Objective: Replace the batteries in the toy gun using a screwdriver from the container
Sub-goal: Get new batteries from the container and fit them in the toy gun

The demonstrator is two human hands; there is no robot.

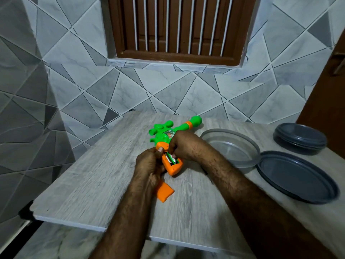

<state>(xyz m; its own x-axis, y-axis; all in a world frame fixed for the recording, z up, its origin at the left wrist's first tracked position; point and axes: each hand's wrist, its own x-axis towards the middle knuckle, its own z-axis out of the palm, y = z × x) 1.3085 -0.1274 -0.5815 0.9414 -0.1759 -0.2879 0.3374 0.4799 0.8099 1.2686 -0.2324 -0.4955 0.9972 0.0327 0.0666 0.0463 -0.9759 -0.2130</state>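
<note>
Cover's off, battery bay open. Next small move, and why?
Probably press the battery fully into the toy gun grip: both hands, left hand and right hand, have fingertips at the open bay, and the orange cover lies loose on the board.

Dim, even indoor light; motion-blurred foreground, wide-angle bending at edges.

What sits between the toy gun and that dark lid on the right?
The clear container, open, sits between the toy gun and the dark lid, in the head view.
</note>
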